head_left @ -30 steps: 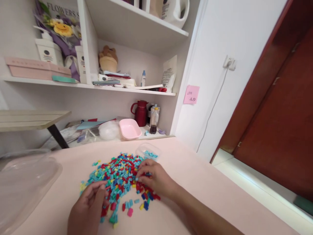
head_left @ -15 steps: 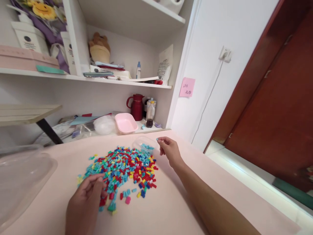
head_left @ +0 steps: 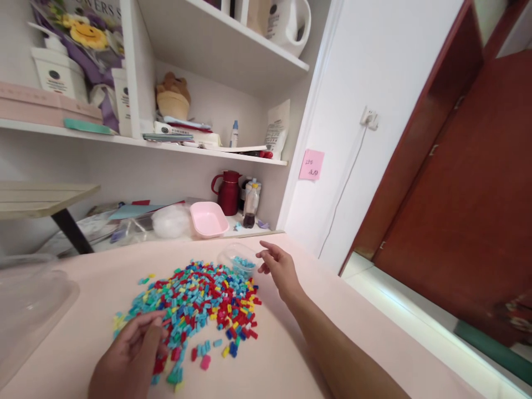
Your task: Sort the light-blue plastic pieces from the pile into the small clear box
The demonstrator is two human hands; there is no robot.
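Head view: spread across the middle of a pale pink worktop (head_left: 253, 371), a loose heap of small toy bricks (head_left: 195, 296), mostly light blue and red, with yellow, green and dark blue mixed in. At the heap's far right edge, a clear plastic tub (head_left: 226, 250) with light blue bricks (head_left: 243, 262) lying inside. Just right of that tub, the right hand (head_left: 282, 271), fingers spread and released, index finger stretched out (touching the rim or merely near it, impossible to say). At the near left edge of the heap, the left hand (head_left: 128, 349), fingers curled inward and thumb close to index finger; impossible to make out whether around a brick. Toward the near side, apart from the heap, a pink brick (head_left: 205, 362). At far left, a large clear plastic container (head_left: 33, 316), partly out of view. Beyond the worktop, a pink dish (head_left: 209, 221), a dark red jug (head_left: 228, 194) and a bottle (head_left: 250, 208) of dark liquid.
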